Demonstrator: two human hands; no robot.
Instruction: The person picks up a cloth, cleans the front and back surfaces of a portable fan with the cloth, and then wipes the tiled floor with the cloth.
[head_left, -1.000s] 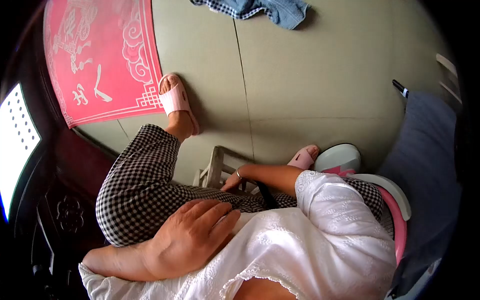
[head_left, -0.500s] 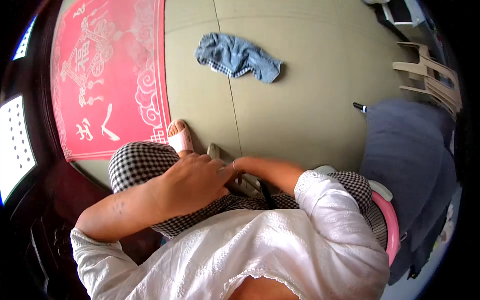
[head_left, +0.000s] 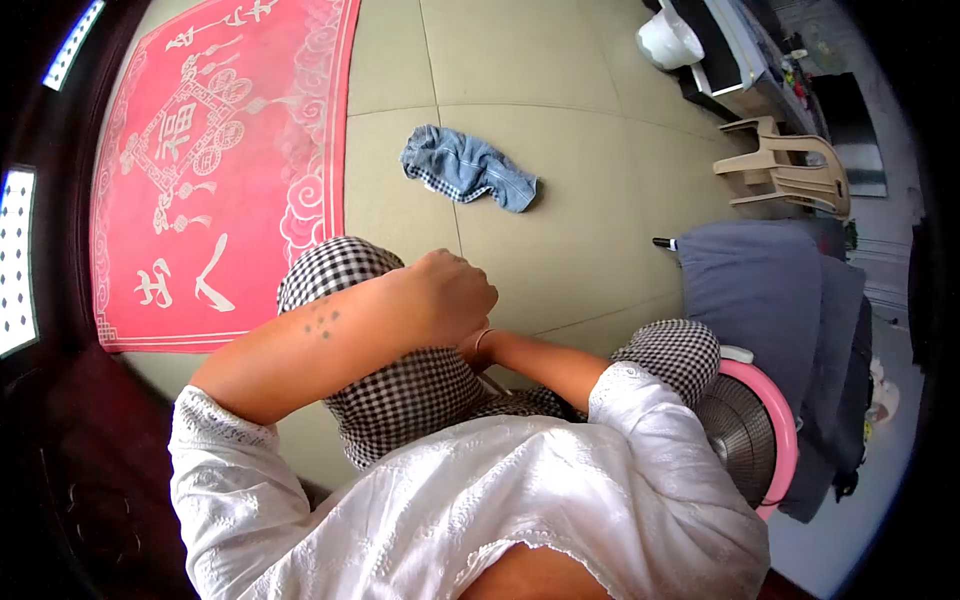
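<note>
My left hand (head_left: 455, 292) is in front of me above the checked trouser leg (head_left: 400, 400), back of the hand up and fingers curled closed. Whatever it may hold is hidden. Just below it, my right hand (head_left: 472, 352) reaches in from the right, a thin bracelet at the wrist. The left hand covers most of its fingers, so their state does not show. A thin pale edge shows below the hands, too little to name. Beyond them on the floor lies a crumpled blue denim cloth (head_left: 470, 170) with a checked lining.
A red mat (head_left: 200, 180) with white patterns covers the floor at left. At right are a pink-rimmed fan (head_left: 740, 430), a grey-blue cloth cover (head_left: 745, 300) and a beige plastic chair (head_left: 785, 170). A white bucket (head_left: 668, 40) stands at the far right.
My view has tilted up, bringing the white bucket and more of the room in. My left hand has risen and curled tighter; the right stays beneath it. The denim cloth lies where it was.
</note>
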